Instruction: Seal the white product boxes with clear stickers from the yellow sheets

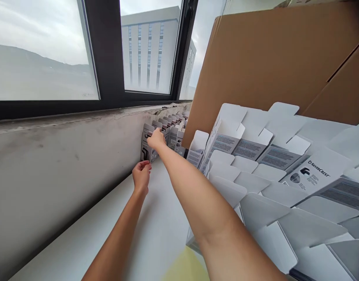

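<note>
You worked beside a long window (106, 50) with a dark frame, and a tall pale building (150, 50) stood beyond the glass under a grey sky. Below the window ran a scuffed concrete wall (50, 175), its upper edge cracked toward the far end. A white table (158, 234) met the foot of that wall and stretched away from you along it, with a pale yellow patch (186, 267) at its near edge.

To your right, a large brown cardboard sheet (273, 58) stood tilted behind a dense mass of open white cartons (313, 171). Their flaps stuck up at many angles, and their grey panels carried small print, with the SilverCrest name legible on one.

Between those cartons and the wall, a row of packaged boxes (172, 134) stood on the table, one behind another, running along the wall. The front box (146, 146), which showed a dark product picture, sat at the near end of the row, right by the wall.

Your right hand (156, 140) reached across the top of that front box and touched it. Your fingers were hidden behind the box, so you could not tell from this view whether they gripped it. Your left hand (142, 175) sat just below the box's near corner, narrowly cupped with its fingers curled, and held nothing.
</note>
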### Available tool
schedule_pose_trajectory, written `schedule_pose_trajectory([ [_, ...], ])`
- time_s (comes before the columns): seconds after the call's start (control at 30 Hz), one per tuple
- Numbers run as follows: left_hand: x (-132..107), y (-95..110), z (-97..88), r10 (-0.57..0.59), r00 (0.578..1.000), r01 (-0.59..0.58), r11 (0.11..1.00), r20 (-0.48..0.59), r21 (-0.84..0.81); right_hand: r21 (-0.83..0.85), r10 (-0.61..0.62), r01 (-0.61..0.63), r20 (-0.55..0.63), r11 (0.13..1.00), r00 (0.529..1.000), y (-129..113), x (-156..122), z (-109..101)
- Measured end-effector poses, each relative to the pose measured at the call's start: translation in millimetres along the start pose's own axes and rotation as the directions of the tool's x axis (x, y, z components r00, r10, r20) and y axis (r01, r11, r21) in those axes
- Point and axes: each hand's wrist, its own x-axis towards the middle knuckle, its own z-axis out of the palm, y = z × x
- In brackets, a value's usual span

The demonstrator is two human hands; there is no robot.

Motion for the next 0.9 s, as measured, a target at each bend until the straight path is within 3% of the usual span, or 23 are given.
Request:
schedule_pose_trajectory([
  [0.13,-0.7,-0.2,0.8,0.038,0.999,-0.04,0.996,0.029,0.082,-0.018,-0.026,0.026,-0.018,0.999,0.999,4.0,-8.9,1.1],
  [0.27,-15.8,11.5,-3.0,0.141,0.989,-0.132,0.974,-0.034,0.185,-0.044,-0.082,0.08,-0.044,0.996,0.996,-0.3,-37.3,-7.3],
  [0.37,-32.3,28.2,-14.8,0.254,0.964,-0.213,0.917,-0.08,0.338,-0.058,-0.122,0.119,-0.055,0.991,0.991,-7.0,-65.9,-23.8],
  [0.47,-50.1,48.9,-34.8,0.266,0.964,-0.228,0.84,-0.008,0.493,-0.064,-0.153,0.15,-0.039,0.987,0.987,-15.4,-102.2,-43.6],
  [0.6,-85.3,75.8,-66.8,0.123,0.979,-0.185,0.866,0.161,0.465,0.001,-0.209,0.21,-0.025,0.978,0.977,-25.1,-165.4,-66.7],
  [0.7,-124.2,94.9,-88.8,0.15,0.962,-0.244,0.848,0.229,0.47,0.144,-0.288,0.3,-0.098,0.943,0.953,-20.8,-226.6,-84.5],
  [0.8,-167.2,114.1,-108.1,0.135,0.95,-0.238,0.895,0.28,0.377,0.384,-0.33,0.395,-0.225,0.835,0.917,4.9,-298.5,-103.3],
  [0.9,-209.9,129.8,-122.3,0.038,0.914,-0.138,0.966,0.405,0.221,0.513,-0.245,0.317,-0.205,0.798,0.948,50.5,-370.5,-113.3],
])
